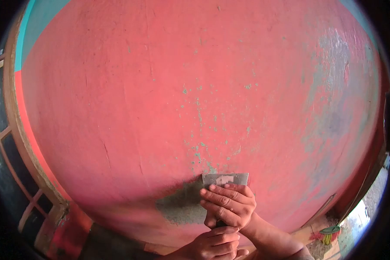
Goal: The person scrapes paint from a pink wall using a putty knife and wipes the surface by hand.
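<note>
A wide metal scraper [235,177] lies with its straight edge against the pink wall [130,108]. My right hand [230,204] presses over the back of the blade, its fingers together and pointing left. Below it, my left hand [219,244] is wrapped round the scraper's dark handle, most of which is hidden. Left of the blade is a dark grey-green patch [184,206] where the pink paint is gone. Small green chips in the paint run up the wall above the blade.
A window frame with dark panes [19,164] stands at the left edge. Worn bluish-grey paint [333,99] marks the wall at the right. Near the floor at lower right is a green and yellow object [329,233].
</note>
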Demonstrator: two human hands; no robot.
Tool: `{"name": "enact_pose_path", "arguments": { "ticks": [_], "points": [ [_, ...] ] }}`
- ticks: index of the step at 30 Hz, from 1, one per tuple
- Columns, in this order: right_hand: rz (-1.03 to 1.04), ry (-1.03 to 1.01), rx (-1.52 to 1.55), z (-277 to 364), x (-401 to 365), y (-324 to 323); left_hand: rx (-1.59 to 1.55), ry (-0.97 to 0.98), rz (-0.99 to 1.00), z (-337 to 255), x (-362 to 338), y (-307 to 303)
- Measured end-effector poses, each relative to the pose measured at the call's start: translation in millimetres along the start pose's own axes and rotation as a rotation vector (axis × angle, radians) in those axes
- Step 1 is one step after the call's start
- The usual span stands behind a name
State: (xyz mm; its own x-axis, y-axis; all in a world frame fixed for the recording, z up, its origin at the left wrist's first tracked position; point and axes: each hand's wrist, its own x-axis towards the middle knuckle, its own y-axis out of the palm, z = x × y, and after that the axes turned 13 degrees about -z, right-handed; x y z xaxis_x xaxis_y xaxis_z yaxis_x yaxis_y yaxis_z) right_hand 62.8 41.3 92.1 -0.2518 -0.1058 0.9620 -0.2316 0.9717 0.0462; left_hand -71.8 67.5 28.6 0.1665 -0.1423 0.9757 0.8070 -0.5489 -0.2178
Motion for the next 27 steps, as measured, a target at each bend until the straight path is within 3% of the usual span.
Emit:
{"name": "enact_pose_path", "arguments": {
  "ticks": [7, 10, 12, 15, 18, 21, 23, 24, 26, 27],
  "points": [
    [0.012, 0.037, -0.016, 5, 5, -4, 0.116, 0.036, -0.034, 2, -8, -1],
    [0.041, 0.004, -0.035, 3, -7, -7, 0.196, 0.309, 0.015, 13, -2, -7],
    [0.003, 0.032, 0.004, 1, -2, -2, 0.143, 0.38, -0.068, 11, 24, -11],
    [-0.002, 0.068, 0.014, 4, 6, 0, -0.024, 0.262, -0.076, 6, 34, -13],
    [0.048, 0.075, -0.009, 7, 0, -7, 0.008, 0.208, -0.036, 8, 8, -4],
    [0.039, 0.035, -0.012, 4, -8, -6, 0.091, 0.357, -0.08, 16, 8, 0],
    [0.015, 0.025, 0.002, 1, -7, -1, 0.011, 0.259, 0.054, 30, -34, 0],
    [0.012, 0.032, 0.005, 0, 3, 2, -0.09, 0.101, 0.157, 30, -47, -4],
    [-0.005, 0.052, -0.002, 0, 12, 7, -0.08, 0.252, -0.104, 23, 12, -8],
    [-0.012, 0.065, -0.006, 2, 13, 7, -0.123, 0.12, -0.097, 15, 10, -5]
  ]
}}
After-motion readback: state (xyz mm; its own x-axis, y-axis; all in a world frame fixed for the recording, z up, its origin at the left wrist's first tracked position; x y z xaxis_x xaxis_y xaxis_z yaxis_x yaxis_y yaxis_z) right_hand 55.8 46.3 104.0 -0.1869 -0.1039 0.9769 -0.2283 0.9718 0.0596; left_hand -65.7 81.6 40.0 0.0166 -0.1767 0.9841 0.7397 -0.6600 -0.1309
